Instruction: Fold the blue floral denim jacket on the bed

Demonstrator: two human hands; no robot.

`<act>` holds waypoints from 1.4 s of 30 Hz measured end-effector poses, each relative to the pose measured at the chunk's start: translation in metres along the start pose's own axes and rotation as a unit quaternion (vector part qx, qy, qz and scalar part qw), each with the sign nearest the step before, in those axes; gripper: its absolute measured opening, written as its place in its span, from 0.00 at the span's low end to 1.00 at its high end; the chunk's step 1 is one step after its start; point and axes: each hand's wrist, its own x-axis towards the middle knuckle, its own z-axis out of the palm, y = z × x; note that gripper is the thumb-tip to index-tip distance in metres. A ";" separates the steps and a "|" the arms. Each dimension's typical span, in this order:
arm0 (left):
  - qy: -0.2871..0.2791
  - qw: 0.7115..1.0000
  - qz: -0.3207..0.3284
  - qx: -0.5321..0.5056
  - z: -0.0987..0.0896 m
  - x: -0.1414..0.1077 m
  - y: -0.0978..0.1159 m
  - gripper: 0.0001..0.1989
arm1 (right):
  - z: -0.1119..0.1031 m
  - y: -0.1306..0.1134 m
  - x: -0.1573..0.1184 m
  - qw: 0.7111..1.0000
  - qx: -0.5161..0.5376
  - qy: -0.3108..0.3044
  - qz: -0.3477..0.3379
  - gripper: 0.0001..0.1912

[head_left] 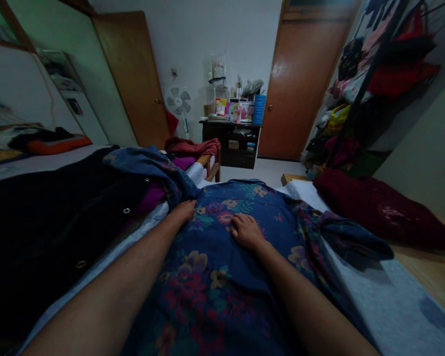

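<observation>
A blue floral shirt (211,252) lies spread out in front of me, its collar at the far end. One sleeve (144,163) reaches left over dark clothing, and the other sleeve (356,237) extends right. My left hand (186,210) is at the shirt's left side near the sleeve, its fingers closed on the fabric and partly hidden. On the middle of the upper part rests my right hand (247,230), palm down with fingers out, holding nothing. Beneath the shirt is a light blue-grey cloth (385,291).
Black clothing with metal eyelets (59,217) lies at left. A maroon cushion-like bundle (385,207) is at right. Beyond stand a wooden chair (215,168) with red cloth, a dark cabinet (226,153), a fan (178,101) and a door (304,84). Clothes hang at far right.
</observation>
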 end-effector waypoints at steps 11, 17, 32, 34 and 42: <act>-0.037 0.999 -0.015 0.033 0.014 0.000 0.004 0.30 | -0.003 0.009 -0.001 0.998 -0.058 0.006 0.018 0.13; -0.006 0.999 0.024 0.043 0.014 -0.001 -0.002 0.22 | -0.010 0.009 -0.019 0.998 -0.028 0.034 0.040 0.10; 0.005 0.999 0.013 0.052 0.016 -0.002 0.001 0.21 | -0.002 -0.029 -0.036 0.994 -0.062 -0.021 -0.092 0.11; 0.007 0.998 0.012 0.053 0.016 -0.002 0.002 0.21 | -0.003 -0.030 -0.036 0.992 -0.076 -0.025 -0.101 0.13; 0.033 0.998 0.004 0.055 0.013 -0.004 0.007 0.20 | -0.023 -0.020 -0.031 0.988 -0.030 -0.074 -0.135 0.11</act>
